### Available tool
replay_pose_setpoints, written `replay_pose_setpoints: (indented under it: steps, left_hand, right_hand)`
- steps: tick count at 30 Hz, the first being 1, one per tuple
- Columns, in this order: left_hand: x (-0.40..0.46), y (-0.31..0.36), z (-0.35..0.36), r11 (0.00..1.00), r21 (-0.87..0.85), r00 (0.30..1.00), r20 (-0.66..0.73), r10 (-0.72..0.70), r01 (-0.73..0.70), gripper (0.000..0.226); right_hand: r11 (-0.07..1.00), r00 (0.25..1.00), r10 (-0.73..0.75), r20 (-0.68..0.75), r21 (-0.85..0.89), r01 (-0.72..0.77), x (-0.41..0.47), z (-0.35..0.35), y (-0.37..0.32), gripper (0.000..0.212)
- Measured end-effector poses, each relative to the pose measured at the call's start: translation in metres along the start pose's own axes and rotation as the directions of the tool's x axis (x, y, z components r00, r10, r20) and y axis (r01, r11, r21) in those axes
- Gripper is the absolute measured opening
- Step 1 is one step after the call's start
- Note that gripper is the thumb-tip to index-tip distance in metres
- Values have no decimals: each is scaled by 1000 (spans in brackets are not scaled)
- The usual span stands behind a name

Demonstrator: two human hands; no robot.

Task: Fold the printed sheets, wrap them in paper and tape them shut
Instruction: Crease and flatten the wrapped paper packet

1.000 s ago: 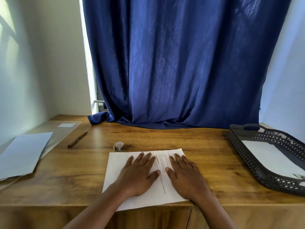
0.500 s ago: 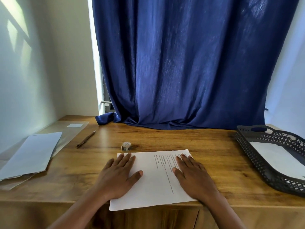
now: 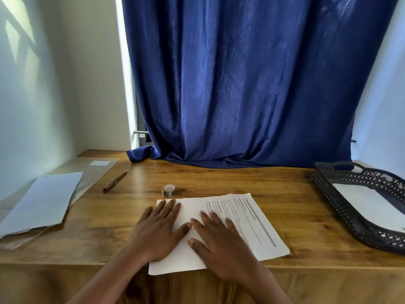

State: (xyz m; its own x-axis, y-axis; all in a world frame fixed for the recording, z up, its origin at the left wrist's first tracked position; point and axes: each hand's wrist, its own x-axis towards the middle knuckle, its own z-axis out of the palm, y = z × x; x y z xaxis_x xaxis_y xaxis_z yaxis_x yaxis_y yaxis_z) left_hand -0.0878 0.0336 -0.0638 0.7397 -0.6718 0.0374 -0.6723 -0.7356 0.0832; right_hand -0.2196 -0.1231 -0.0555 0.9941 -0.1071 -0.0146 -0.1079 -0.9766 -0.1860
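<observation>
A wooden desk [image 3: 219, 178] is being viewed from above and behind two bare hands, with a dark blue curtain [image 3: 241, 84] hanging across the far side at twelve o'clock. A dark perforated tray [image 3: 350, 218] is sitting at three o'clock, holding what appears to be a white sheet; its right end is being cut off by the frame edge. At nine o'clock, pale blue wrapping paper [image 3: 41, 202] is lying over a clear plastic sleeve [image 3: 94, 167], well apart from the hands. The printed sheets [image 3: 252, 224] are lying flat at six o'clock near the front edge of the desk, one corner slightly overhanging it. They are being pressed down by the left hand [image 3: 157, 233] and the right hand [image 3: 221, 244], both laid flat with fingers straight and spread, gripping nothing, thumbs nearly touching. The sheets are judged to be light, thin and limp, likely to slide on the smooth wood and to crease permanently where pressed; a corner or free edge at the right side is judged the best place for lifting. How many sheets are stacked cannot be told, and the print is too small to be read. A pen [image 3: 115, 181] is lying at ten o'clock. A small roll, probably tape [image 3: 169, 190], is resting just beyond the sheets at twelve o'clock; its type is hard to make out.
</observation>
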Motion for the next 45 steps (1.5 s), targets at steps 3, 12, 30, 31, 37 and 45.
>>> replay_pose_setpoints:
  steps: [3,12,30,31,37,45]
  left_hand:
    - [-1,1,-2,1000,-11,1000,12,-8,8,106]
    - [1,3,-6,999,-23,996,78,-38,40,94]
    - [-40,27,-8,993,24,990,86,116,-119,84]
    - [-43,19,-11,995,18,991,91,97,-99,87]
    - [-67,6,-21,999,18,997,78,28,-29,110]
    - [-96,14,-32,998,-32,994,-98,49,-53,99]
  right_hand:
    - [999,998,45,32,-11,-45,-3,-4,19,73]
    - [983,983,176,-50,-33,-178,-16,-6,64,89]
    - [983,981,182,-60,-18,-183,-17,-6,60,103]
    - [982,981,186,-61,-8,-187,-17,-7,59,103]
    - [994,908,83,-412,95,-48,-35,-14,55,54]
    - [946,893,-315,-321,-188,266,-56,9,30,94]
